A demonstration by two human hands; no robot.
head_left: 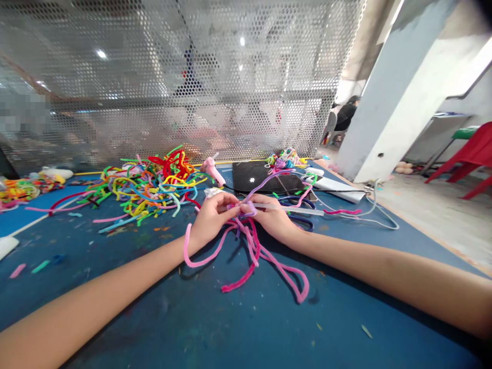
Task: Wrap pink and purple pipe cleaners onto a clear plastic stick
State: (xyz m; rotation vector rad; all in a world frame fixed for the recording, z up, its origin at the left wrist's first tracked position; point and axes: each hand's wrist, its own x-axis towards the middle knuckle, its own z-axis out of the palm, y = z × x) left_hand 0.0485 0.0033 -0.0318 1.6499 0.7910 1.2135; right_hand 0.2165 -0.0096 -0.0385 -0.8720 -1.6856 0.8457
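Note:
Both hands meet over the middle of the blue table, close together. My left hand (213,215) is closed around a bundle of pink and purple fuzzy stems (251,246). Fingers of my right hand (269,212) pinch the same bundle from the other side, at a purple loop. Several pink ends hang from the bundle onto the table, and one curves round my left wrist. A purple stem (265,180) arches up and right from the fingers. A translucent stick (295,209) extends rightward from behind my right hand's fingers. The fingertips partly hide the join.
A heap of colourful stems (146,187) lies left. Behind the hands are a pink glue gun (212,171), a black mat (246,179) and a small multicoloured bundle (286,159). A white power strip (338,188) with a cable sits right. Perforated metal (230,102) borders the table's far edge.

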